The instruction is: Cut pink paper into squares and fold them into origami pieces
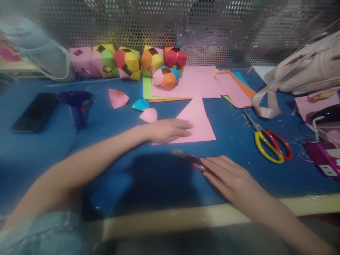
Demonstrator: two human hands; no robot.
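Pink sheet: the pink sheet lies on the desk, its narrow top reaching the paper stack; whether they touch is unclear.
Left hand: the left hand lies palm down over the sheet's left part, fingers extended, gripping nothing.
Right hand: the right hand grasps a slim cutter by its rear, pale end pointing toward the left hand.
Sheet handling: probably very light, thin and fairly crisp; likely to skid or crease if pushed sideways. Best pressed flat with spread fingers, or lifted by a lower corner.
Cutter handling: likely light and rigid; best held by the body, away from the pale end, which may be sharp.
Paper balls: the paper balls behind look hollow and crushable; best cupped loosely.
Scissors: right of the sheet, best taken by the looped handles.
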